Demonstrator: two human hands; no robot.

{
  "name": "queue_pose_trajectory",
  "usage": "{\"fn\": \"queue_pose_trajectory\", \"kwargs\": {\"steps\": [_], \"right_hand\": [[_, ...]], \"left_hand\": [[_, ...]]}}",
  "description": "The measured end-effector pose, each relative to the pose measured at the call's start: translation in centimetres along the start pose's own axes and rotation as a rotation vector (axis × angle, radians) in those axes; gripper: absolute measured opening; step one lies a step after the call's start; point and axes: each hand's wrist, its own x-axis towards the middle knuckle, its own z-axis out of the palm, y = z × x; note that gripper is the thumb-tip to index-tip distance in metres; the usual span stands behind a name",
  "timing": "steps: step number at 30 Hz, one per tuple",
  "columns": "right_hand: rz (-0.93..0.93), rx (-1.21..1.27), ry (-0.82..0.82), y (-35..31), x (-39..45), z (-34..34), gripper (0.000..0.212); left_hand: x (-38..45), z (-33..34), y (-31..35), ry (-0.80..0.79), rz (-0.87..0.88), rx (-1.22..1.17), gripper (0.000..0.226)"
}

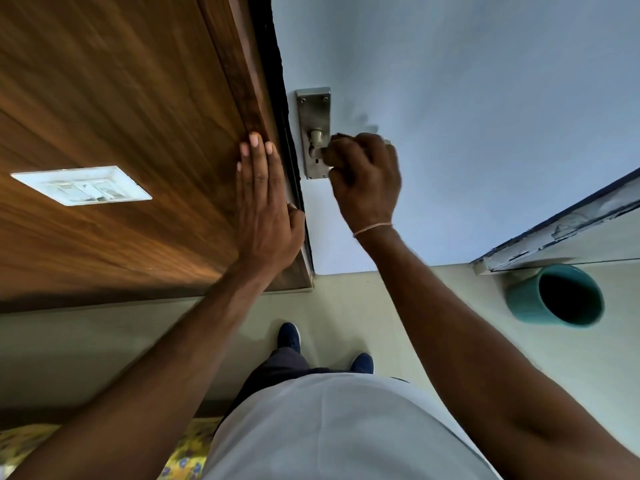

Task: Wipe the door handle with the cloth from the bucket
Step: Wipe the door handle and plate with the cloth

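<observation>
While my left hand [266, 206] lies flat on the wood-grain panel [114, 98], my right hand [363, 178] has its grip closed around the door handle [316, 138] on the pale blue door [467, 98]; cloth unseen. Teal bucket [554, 296] stands on the floor [346, 299], right.

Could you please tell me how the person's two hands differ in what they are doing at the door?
The left hand lies flat and open; the right hand is curled into a fist. The left hand rests on the wooden panel; the right hand closes around the door handle. Only the right wrist has a thin band. Both are bare.
</observation>
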Motion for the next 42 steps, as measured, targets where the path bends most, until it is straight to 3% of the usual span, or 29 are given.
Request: {"fn": "queue_pose_trajectory", "kwargs": {"steps": [6, 10, 15, 19, 26, 30, 35, 39, 42], "right_hand": [[0.397, 0.119, 0.063, 5.8, 0.8, -2.7, 0.048], [0.34, 0.129, 0.06, 4.2, 0.6, -3.7, 0.051], [0.1, 0.109, -0.109, -2.7, -0.9, -1.1, 0.043], [0.016, 0.037, -0.169, -2.8, -0.4, -0.1, 0.035], [0.316, 0.013, -0.068, 3.8, 0.8, -3.4, 0.036], [0.604, 0.234, -0.047, 5.9, -0.2, -5.7, 0.038], [0.77, 0.539, -0.047, 6.1, -1.3, -6.6, 0.028], [1.107, 1.032, -0.138, 7.2, -1.8, -7.3, 0.035], [1.242, 1.374, -0.215, 7.8, -2.7, -9.0, 0.041]], "left_hand": [[0.1, -0.1, 0.4, -0.004, -0.004, -0.029, 0.096], [0.1, -0.2, 0.2, -0.009, 0.0, -0.025, 0.098], [0.0, -0.4, 0.0, -0.017, 0.011, -0.018, 0.093], [0.0, -0.3, -0.4, -0.022, 0.017, -0.017, 0.092], [0.0, -0.2, 0.4, -0.028, 0.0, -0.022, 0.094], [-0.1, -0.4, 1.2, -0.018, -0.019, -0.068, 0.099], [-0.5, -0.5, 3.2, -0.045, -0.066, -0.135, 0.099], [-1.0, -0.1, 5.9, -0.079, 0.006, -0.244, 0.089], [-0.6, 0.6, 8.0, -0.231, 0.024, -0.421, 0.069]]}}
